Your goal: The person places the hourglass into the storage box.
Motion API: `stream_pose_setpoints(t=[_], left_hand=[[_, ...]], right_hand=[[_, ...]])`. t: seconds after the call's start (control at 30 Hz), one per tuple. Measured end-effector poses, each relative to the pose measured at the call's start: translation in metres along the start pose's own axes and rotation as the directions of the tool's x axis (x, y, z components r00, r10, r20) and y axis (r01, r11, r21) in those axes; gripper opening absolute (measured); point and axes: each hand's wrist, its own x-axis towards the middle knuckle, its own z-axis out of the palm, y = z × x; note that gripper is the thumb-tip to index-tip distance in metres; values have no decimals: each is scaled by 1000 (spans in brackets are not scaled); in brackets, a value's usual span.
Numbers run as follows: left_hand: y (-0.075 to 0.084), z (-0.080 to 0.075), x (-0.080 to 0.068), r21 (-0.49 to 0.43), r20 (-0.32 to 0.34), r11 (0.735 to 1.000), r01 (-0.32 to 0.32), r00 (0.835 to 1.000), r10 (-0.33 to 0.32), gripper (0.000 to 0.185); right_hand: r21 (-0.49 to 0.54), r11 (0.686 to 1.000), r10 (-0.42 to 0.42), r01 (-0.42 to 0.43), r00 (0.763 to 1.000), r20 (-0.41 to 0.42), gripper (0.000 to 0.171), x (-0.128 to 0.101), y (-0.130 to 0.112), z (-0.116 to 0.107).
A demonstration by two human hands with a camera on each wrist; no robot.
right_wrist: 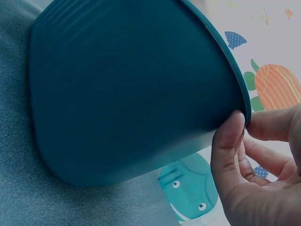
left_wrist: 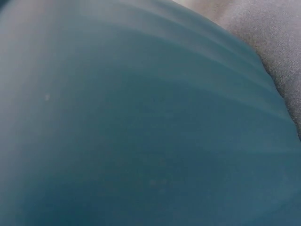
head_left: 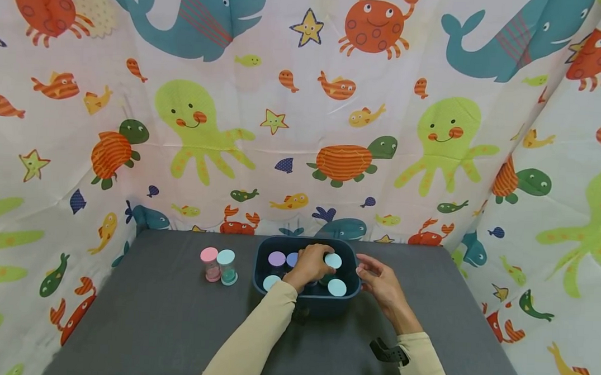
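A dark blue plastic bin (head_left: 302, 306) holds several small jars with coloured lids. My left hand (head_left: 309, 264) reaches into it, thumb and index finger pinching a jar with a light blue lid (head_left: 333, 260); the jar's body is mostly hidden. Inside the bin, a purple-lidded jar (head_left: 277, 258) and another light-blue-lidded jar (head_left: 337, 287) stand nearby. At the bin's right side, my right hand (head_left: 381, 283) pinches the rim between thumb and index finger, as the right wrist view shows on the bin wall (right_wrist: 131, 94). Only the bin's outer wall (left_wrist: 164, 117) fills most of the left wrist view.
Left of the bin, a clear jar with a pink lid (head_left: 209, 255) stands beside one with a light blue lid (head_left: 226, 257). Everything rests on a dark grey table (head_left: 173, 327). A sea-animal-printed curtain (head_left: 304, 98) hangs behind and along the sides.
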Motion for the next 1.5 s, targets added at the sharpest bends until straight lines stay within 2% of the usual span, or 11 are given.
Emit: stream_pose_setpoints(t=[0.13, 0.43, 0.77, 1.17, 1.5], left_hand=[[0, 1, 1, -2, -14, 1000, -8, 1000, 8, 50], [-1, 1, -1, 19, 9, 1000, -5, 1000, 5, 49], [-9, -9, -6, -107, -12, 994, -7, 1000, 6, 53], [-16, -36, -23, -185, -98, 981, -60, 994, 43, 47], [-20, -68, -46, -200, -176, 973, -114, 981, 79, 46]], right_hand=[[11, 1000, -5, 5, 1000, 5, 42, -1, 1, 0], [15, 1000, -4, 5, 1000, -6, 41, 0, 2, 1], [21, 1000, 0, 0, 1000, -9, 40, 1, 0, 3], [2, 1000, -9, 9, 1000, -22, 40, 1, 2, 1], [-16, 1000, -1, 0, 1000, -16, 40, 1, 2, 0]])
